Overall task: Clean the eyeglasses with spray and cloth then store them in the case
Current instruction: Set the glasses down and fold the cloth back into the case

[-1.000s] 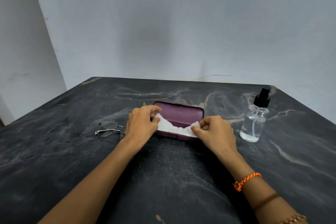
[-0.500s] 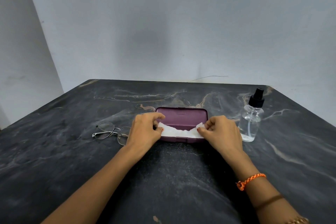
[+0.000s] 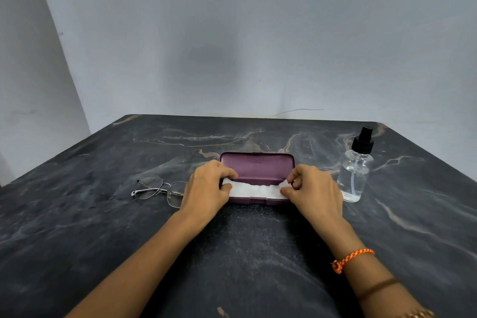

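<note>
We pinch the white cloth (image 3: 254,190), thin, soft and very light, by its two ends with the left hand (image 3: 206,188) and right hand (image 3: 313,190) over the open purple case (image 3: 258,166), while the fragile eyeglasses (image 3: 160,190) lie on the worktop (image 3: 103,214).

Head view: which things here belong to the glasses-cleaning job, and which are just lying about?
Part of the job:
- eyeglasses, on the table left of the case
- purple case, open
- white cloth, stretched between left hand and right hand
- spray bottle, upright on the right

Just there:
- dark marble table
- orange wrist band
</note>
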`<state>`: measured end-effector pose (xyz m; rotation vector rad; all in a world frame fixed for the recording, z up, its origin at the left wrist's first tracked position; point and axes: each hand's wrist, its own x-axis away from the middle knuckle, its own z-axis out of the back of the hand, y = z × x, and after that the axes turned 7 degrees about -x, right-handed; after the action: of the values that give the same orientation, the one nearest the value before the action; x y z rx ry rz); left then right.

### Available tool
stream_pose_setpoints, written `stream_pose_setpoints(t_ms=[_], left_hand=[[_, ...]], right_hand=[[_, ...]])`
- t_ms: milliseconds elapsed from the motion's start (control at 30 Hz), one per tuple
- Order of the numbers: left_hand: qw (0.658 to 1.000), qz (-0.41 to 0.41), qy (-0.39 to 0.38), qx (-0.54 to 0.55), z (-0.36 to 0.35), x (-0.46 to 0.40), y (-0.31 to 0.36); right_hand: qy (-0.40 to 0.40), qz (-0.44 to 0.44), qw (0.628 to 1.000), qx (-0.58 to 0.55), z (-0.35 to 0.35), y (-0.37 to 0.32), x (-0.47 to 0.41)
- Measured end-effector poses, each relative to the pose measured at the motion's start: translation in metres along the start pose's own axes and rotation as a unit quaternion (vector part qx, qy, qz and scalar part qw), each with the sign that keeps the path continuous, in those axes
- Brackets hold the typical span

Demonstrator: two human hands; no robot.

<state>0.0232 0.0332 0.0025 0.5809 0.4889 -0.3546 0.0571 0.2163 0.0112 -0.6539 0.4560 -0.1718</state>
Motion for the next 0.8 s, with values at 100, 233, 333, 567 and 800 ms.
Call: stream_pose_setpoints(t_ms=[100, 233, 333, 567, 800], left_hand=[[1.0, -0.016, -0.013, -0.017, 0.0001, 0.0009, 0.0013], [0.998, -0.01, -0.042, -0.044, -0.0001, 0.0009, 0.001], [0.997, 0.002, -0.055, -0.053, 0.0004, 0.0, 0.0015], [0.996, 0.01, -0.066, -0.059, 0.0004, -0.0001, 0.0035], [0.995, 0.008, -0.072, -0.071, 0.0025, 0.0, 0.0039]], right_hand=[[0.01, 0.027, 1.0, 0.011, 0.001, -0.0002, -0.0011], [-0.006, 0.057, 0.998, 0.032, -0.0012, 0.0002, -0.0009], [-0.019, 0.062, 0.997, 0.045, -0.0023, 0.0013, -0.0009], [-0.015, 0.069, 0.996, 0.046, -0.0019, 0.0051, -0.0014], [-0.013, 0.07, 0.996, 0.051, -0.0019, 0.0039, -0.0021]])
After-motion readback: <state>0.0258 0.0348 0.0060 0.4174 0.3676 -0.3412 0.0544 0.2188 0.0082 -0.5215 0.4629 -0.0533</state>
